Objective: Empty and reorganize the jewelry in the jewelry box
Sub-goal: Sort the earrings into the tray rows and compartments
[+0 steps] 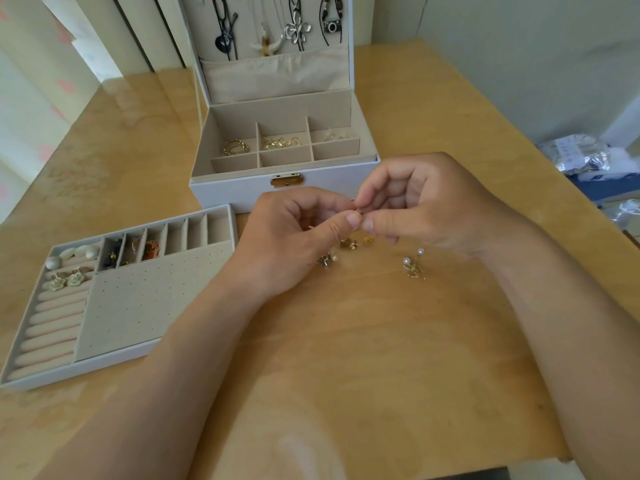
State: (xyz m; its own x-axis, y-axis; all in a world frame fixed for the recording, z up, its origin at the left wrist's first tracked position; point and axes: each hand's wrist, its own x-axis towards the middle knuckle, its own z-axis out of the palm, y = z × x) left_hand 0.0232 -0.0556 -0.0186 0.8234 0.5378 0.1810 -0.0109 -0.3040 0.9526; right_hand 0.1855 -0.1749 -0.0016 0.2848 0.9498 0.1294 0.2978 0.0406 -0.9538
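The white jewelry box point(239, 194) stands open at the back of the table, with gold rings point(236, 147) in its compartments and necklaces point(298, 29) hanging in its lid. Its removable tray point(152, 289) lies to the left and holds flower earrings point(65, 281) and several small pieces. My left hand point(294, 237) and my right hand point(426, 202) meet in front of the box, and both pinch one small gold earring point(359, 211) between thumb and fingertips. Loose gold earrings point(349, 243) and a pearl earring pair point(414, 263) lie on the table under the hands.
The wooden table point(363, 358) stretches toward me. At the right edge lie a silver foil bag point(575, 155) and a blue package point(609, 188). A wall and panels stand behind the box.
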